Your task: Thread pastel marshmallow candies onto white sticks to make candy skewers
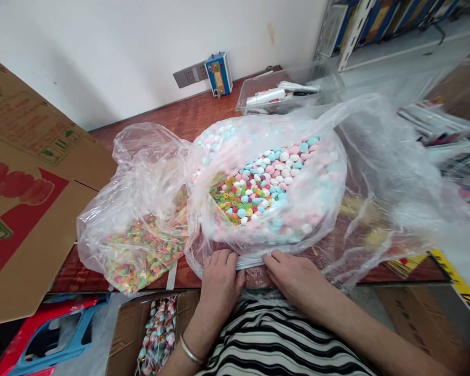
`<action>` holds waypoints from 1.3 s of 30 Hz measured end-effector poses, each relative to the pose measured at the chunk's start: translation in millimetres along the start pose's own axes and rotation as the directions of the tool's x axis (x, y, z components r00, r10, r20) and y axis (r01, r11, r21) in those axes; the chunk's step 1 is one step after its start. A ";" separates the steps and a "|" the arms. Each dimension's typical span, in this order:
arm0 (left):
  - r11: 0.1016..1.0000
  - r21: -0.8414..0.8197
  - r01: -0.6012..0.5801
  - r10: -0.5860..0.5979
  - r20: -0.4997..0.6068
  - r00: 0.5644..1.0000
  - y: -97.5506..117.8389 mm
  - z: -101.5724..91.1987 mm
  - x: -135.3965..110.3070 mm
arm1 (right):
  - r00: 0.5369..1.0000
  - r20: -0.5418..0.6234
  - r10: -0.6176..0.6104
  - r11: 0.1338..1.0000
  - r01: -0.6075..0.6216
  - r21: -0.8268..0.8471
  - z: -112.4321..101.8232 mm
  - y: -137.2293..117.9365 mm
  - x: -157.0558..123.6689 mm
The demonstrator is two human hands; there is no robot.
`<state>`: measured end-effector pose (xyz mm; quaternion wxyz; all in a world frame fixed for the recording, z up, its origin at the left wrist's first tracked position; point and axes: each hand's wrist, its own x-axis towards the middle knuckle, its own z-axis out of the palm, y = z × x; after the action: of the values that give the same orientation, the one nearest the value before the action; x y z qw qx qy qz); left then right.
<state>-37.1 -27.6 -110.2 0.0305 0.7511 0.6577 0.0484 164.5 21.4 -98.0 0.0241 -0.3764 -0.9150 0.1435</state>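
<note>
Basically, a large clear plastic bag sits at the middle of the worktop, reaching from the near edge back towards the far edge. Its mouth is open, showing pink, white and pale blue candies, with small ring-shaped pieces in green, orange, yellow and red gathered at the left of the opening.

At the near edge, 2 hands rest on the bag's front rim: the left hand and, just apart from it, the right hand. The fingers of each hand lie close together, curled over the folded plastic; I cannot tell whether they are clamped on it. A bangle circles the left wrist.

Touching the large bag, towards the worktop's near left corner, a second clear bag holds more multicoloured pieces. Beyond it, at the left edge, stands a printed cardboard carton. Along the far edge are a blue-and-white device, beside the wall sockets, and a clear plastic tray with white pens. Below the near edge, an open cardboard box contains wrapped sweets.
</note>
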 end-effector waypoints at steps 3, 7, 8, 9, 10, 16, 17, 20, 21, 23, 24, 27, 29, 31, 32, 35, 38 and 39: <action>0.996 0.086 -0.016 0.008 0.092 0.996 8.7 -0.8 8.3 | 0.995 -0.070 -0.069 0.997 0.066 -0.038 5.2 -6.8 17.9; 0.990 0.110 -0.090 0.079 0.095 0.992 13.1 5.0 11.6 | 0.991 -0.095 -0.091 0.996 0.088 -0.035 19.0 -11.0 27.7; 0.989 0.105 -0.105 0.097 0.085 0.992 12.5 7.0 12.8 | 0.991 -0.103 -0.081 0.996 0.078 -0.034 21.2 -10.8 28.1; 0.988 0.099 -0.118 0.111 0.072 0.991 11.5 9.0 14.7 | 0.992 -0.111 -0.066 0.997 0.062 -0.035 22.8 -10.2 28.1; 0.988 0.087 -0.129 0.124 0.057 0.991 10.3 10.8 17.4 | 0.992 -0.119 -0.047 0.998 0.043 -0.036 23.8 -9.1 27.8; 0.987 -0.024 -0.159 0.159 -0.012 0.987 5.8 14.1 35.6 | 0.983 -0.169 0.072 0.996 -0.078 -0.031 28.5 0.2 23.7; 0.985 -0.052 -0.168 0.167 -0.007 0.986 5.1 12.8 36.0 | 0.981 -0.175 0.081 0.996 -0.088 -0.030 29.8 1.1 21.7; 0.968 -0.150 -0.203 0.207 0.012 0.978 1.2 6.3 30.5 | 0.976 -0.199 0.084 0.995 -0.093 -0.036 29.2 0.8 12.6; 0.959 -0.177 -0.220 0.225 0.010 0.974 -0.5 3.6 27.2 | 0.974 -0.214 0.075 0.996 -0.083 -0.031 25.8 -0.5 9.0; 0.941 -0.214 -0.263 0.265 -0.018 0.964 -3.8 -1.3 20.4 | 0.966 -0.254 0.044 0.999 -0.043 0.011 12.6 -3.8 3.7; 0.930 -0.228 -0.289 0.285 -0.048 0.957 -5.0 -3.4 17.8 | 0.962 -0.272 0.031 0.999 -0.019 0.049 3.4 -5.2 3.1; 0.904 -0.236 -0.356 0.308 -0.216 0.927 -6.3 -7.6 16.0 | 0.931 -0.363 0.024 0.992 0.023 0.123 -24.7 -2.6 12.0; 0.915 -0.165 -0.368 0.295 -0.346 0.891 -5.8 -8.1 21.3 | 0.895 -0.445 0.006 0.999 0.013 0.040 -34.2 8.0 23.7; 0.940 -0.071 -0.335 0.277 -0.420 0.864 -6.5 -5.6 30.8 | 0.874 -0.486 0.018 0.998 -0.048 -0.051 -32.4 24.4 33.8; 0.950 -0.044 -0.308 0.259 -0.434 0.863 -7.8 -3.1 36.5 | 0.879 -0.474 0.054 0.993 -0.099 -0.070 -28.5 33.5 37.0; 0.963 -0.072 -0.258 0.203 -0.431 0.879 -16.7 6.4 52.0 | 0.883 -0.420 0.209 0.968 -0.247 -0.038 -15.1 58.1 37.1; 0.950 -0.112 -0.292 0.222 -0.416 0.882 -27.0 11.2 57.8 | 0.888 -0.407 0.213 0.977 -0.196 0.083 -16.2 73.0 25.3; 0.947 -0.120 -0.299 0.228 -0.410 0.883 -28.9 10.2 57.3 | 0.876 -0.428 0.224 0.973 -0.177 0.148 -21.3 76.3 19.2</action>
<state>-56.9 33.3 -121.6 -0.0406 0.8030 0.5347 0.2600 206.0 91.5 -100.1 0.2357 -0.4902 -0.8327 0.1038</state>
